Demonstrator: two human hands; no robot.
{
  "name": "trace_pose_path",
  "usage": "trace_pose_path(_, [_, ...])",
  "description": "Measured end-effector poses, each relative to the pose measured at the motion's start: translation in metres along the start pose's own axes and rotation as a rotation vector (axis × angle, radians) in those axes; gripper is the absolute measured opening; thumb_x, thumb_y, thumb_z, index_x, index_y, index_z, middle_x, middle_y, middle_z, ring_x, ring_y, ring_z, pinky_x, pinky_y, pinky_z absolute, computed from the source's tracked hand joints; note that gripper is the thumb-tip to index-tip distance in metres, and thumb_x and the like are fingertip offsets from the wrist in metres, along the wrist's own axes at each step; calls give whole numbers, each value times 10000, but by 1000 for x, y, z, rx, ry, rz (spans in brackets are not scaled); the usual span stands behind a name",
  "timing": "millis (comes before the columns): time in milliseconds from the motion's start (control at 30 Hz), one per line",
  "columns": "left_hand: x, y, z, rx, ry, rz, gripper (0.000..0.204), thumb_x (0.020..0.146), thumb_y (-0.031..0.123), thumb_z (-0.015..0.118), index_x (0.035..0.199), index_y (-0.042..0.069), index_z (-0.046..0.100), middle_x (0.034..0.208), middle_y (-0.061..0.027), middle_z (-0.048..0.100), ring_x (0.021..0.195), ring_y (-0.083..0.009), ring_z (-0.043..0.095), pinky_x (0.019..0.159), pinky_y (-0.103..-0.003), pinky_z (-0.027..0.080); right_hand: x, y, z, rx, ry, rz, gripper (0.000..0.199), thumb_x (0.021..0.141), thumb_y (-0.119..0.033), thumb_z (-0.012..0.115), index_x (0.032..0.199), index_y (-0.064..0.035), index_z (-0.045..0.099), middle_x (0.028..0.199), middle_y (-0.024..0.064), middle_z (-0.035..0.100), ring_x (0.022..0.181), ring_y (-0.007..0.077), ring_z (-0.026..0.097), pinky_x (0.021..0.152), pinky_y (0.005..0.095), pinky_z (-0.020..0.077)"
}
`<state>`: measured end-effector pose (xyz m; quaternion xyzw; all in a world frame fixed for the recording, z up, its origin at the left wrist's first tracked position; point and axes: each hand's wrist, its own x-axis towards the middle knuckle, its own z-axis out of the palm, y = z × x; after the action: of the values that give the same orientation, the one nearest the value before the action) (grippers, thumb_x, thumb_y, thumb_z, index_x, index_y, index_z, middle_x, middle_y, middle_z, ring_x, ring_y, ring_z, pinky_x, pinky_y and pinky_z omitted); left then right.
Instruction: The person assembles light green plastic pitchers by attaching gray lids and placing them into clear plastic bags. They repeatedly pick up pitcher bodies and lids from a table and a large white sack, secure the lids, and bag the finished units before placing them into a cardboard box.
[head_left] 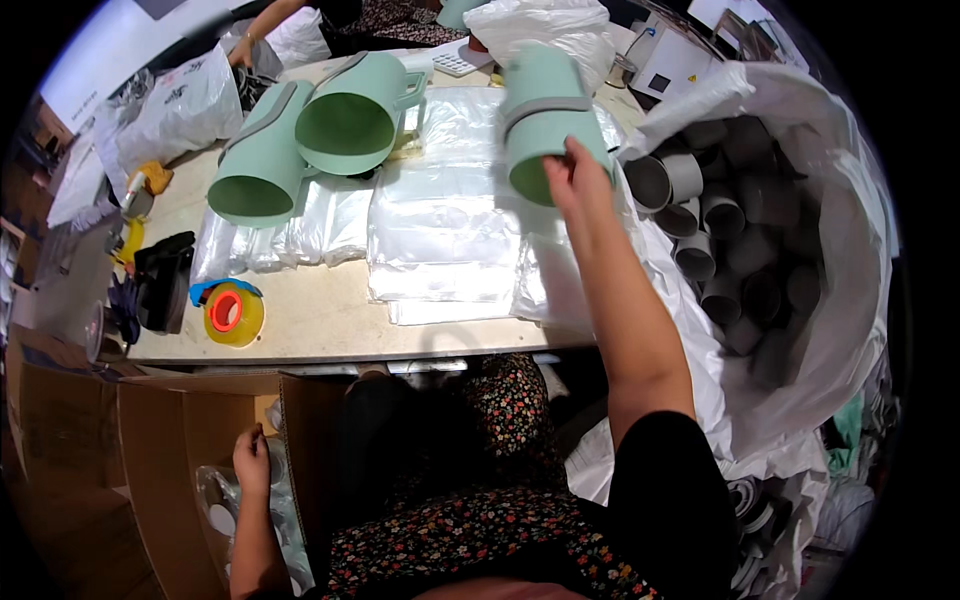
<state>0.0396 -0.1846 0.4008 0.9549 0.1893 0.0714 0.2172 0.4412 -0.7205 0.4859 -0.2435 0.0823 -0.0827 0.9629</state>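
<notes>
My right hand [575, 178] reaches forward over the table and grips a mint-green plastic jug [545, 115] by its open rim, the mouth tilted toward me. Two more mint-green jugs [310, 130] lie on their sides at the table's far left, mouths facing me. My left hand [252, 460] is down by my left side inside an open cardboard box [170, 440], resting on clear plastic-wrapped items [225, 500]. Stacks of clear plastic bags [440, 230] cover the middle of the table [320, 320].
A large white sack [830, 330] full of grey cups [700, 215] stands at my right. A yellow tape roll [233, 312] lies near the table's front left, beside black items. White bags and another person's arm [262, 22] are at the far edge.
</notes>
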Motion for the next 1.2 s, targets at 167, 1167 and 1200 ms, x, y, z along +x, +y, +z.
trace_pose_path(167, [20, 137, -55, -736, 121, 165, 226, 908, 101, 513, 1097, -12, 561, 1079, -97, 591, 981, -184, 565, 878, -311, 441, -183, -59, -41, -100, -37, 116, 315, 926, -174, 482, 1184, 7, 485, 1079, 112, 583, 965, 206, 576, 877, 340, 457])
trace_pose_path(1167, [18, 277, 25, -691, -1052, 25, 415, 790, 88, 627, 1163, 27, 454, 1068, -85, 576, 659, -95, 512, 609, -222, 444, -191, -324, -217, -2535, 46, -386, 329, 770, -72, 513, 1094, -60, 568, 958, 186, 602, 876, 355, 589, 754, 435, 475])
trace_pose_path(1200, [10, 274, 19, -700, -956, -25, 406, 801, 108, 623, 1161, 26, 453, 1055, -84, 580, 634, -93, 507, 578, -216, 438, -205, -313, -221, -2515, 43, -426, 347, 750, -51, 516, 1094, -48, 561, 941, 189, 599, 864, 355, 589, 752, 437, 474])
